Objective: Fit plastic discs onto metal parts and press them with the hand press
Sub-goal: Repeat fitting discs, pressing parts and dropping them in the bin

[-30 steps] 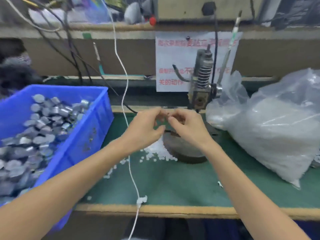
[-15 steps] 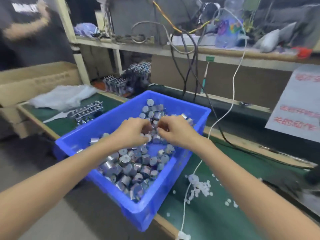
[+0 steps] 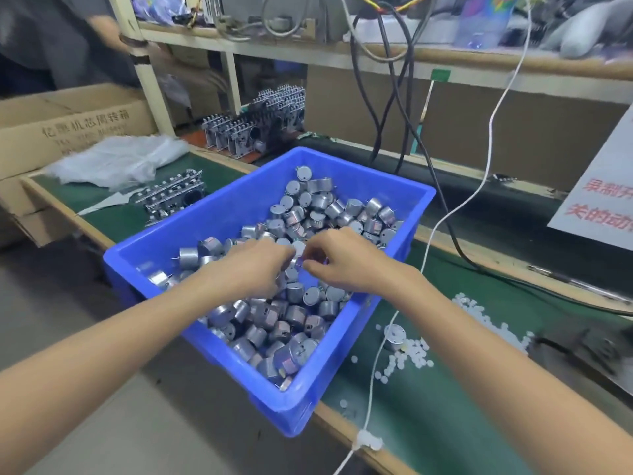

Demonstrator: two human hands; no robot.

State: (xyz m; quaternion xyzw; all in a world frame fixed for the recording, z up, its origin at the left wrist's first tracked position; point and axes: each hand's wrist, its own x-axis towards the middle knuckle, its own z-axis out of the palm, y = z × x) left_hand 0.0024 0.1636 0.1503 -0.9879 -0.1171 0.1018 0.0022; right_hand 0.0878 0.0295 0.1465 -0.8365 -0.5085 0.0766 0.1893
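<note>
Bin of metal parts sits at the worktop's left end. Left hand digs in, fingers curled. Right hand meets it fingertip to fingertip over the heap, thumb and forefinger nipped close. Gripping a part? Cannot tell, either hand. Plastic discs lie off right, beyond the bin, nearer the right hand.

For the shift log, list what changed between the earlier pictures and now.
The left hand and right hand moved left from the hand press to the blue plastic bin and now reach among its silver cylindrical metal parts; whether either grips one is unclear. The bin and the white plastic discs on the green mat stayed put.
</note>
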